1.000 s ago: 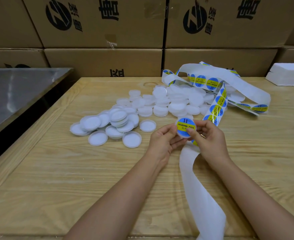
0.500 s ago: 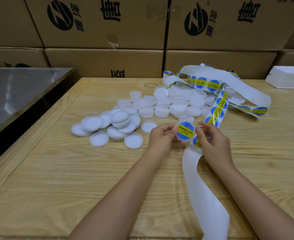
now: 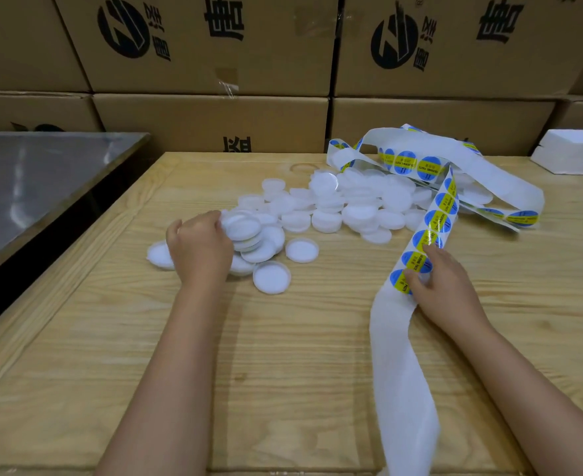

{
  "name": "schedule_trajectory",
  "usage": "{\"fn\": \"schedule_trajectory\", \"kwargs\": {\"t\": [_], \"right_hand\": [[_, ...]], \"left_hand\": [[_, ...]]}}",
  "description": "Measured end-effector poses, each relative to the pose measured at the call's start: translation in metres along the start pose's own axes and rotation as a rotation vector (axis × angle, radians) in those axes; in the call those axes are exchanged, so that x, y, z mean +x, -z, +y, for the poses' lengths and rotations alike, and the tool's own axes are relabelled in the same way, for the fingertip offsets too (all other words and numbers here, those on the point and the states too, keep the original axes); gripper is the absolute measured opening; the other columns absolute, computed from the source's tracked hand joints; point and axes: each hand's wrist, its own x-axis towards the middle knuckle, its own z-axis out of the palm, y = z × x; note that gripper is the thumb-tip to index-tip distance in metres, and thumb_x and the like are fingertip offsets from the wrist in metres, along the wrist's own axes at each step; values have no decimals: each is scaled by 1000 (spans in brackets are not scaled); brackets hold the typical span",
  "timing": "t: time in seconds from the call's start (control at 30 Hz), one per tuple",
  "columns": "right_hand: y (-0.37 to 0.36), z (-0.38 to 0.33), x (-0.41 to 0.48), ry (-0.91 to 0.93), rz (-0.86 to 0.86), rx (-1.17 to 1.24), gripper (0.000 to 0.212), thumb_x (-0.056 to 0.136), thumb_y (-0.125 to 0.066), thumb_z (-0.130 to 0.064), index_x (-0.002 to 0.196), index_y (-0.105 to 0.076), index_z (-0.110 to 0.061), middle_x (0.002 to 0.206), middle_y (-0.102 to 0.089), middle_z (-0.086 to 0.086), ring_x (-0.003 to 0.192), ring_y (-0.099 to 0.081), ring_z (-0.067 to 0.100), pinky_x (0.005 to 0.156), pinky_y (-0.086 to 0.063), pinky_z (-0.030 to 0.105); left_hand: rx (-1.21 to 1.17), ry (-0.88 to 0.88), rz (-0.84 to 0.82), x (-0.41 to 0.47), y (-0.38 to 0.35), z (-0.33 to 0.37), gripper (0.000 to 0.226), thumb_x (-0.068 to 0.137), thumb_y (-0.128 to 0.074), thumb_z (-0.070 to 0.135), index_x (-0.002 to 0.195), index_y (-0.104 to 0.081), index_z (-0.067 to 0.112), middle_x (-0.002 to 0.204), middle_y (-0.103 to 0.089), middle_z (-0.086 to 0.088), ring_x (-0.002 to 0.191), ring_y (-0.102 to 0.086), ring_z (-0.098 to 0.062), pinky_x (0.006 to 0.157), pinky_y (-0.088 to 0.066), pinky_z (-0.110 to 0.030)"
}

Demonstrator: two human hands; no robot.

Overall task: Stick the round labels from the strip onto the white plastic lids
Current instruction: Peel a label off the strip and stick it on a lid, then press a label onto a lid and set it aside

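A heap of white plastic lids point(image 3: 334, 207) lies across the middle of the wooden table point(image 3: 283, 355). My left hand point(image 3: 197, 245) reaches over the heap's left end, and its fingertips hold a white lid point(image 3: 242, 225) on top of a small stack. A long white label strip point(image 3: 399, 355) carries round blue-and-yellow labels point(image 3: 435, 219) and loops over the lids at the far right. My right hand point(image 3: 437, 283) pinches the strip at its lowest labels, with the bare backing hanging down toward the table's front edge.
Stacked cardboard boxes point(image 3: 214, 46) wall off the back. A steel tabletop point(image 3: 36, 180) stands to the left, across a dark gap. A white foam block point(image 3: 571, 156) sits at the far right. Single lids point(image 3: 271, 277) lie loose near the heap.
My left hand has carried the labelled lid from the centre over to the left end of the heap. My right hand stayed on the strip, lower and further right in view.
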Motion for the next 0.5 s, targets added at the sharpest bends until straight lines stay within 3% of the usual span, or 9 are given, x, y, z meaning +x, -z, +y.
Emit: {"fn": "schedule_trajectory", "kwargs": {"t": [0.1,0.2,0.33,0.5], "right_hand": [[-2,2,-3,-12,-98,-33,27,85,-63,-29,99,-55,-7,97,-60,9,97,-53,31,84,-36,38],[-3,3,-4,12,-128,-80,36,85,-62,-40,105,-55,-11,105,-61,5,100,-52,27,85,-28,34],[-3,0,-6,45,-119,-37,49,82,-66,-43,118,-54,-12,116,-62,4,90,-42,16,80,-27,29],[-2,-2,-8,87,-156,-4,55,77,-70,-44,120,-56,-13,119,-61,3,95,-45,15,86,-32,30]], "left_hand": [[55,40,-57,1,-2,-6,29,93,-44,12,109,-67,7,93,-70,-17,91,-58,-32,107,-26,-41],[106,44,-51,0,-2,-4,28,94,-45,18,109,-66,7,97,-69,-14,95,-59,-31,110,-18,-41],[-149,-249,68,-13,-4,30,20,86,-52,4,95,-69,-1,89,-70,-17,84,-64,-35,88,-40,-41],[-432,-437,-341,-60,-25,85,25,90,-51,12,106,-69,6,103,-71,-9,98,-64,-28,86,-37,-27]]}}
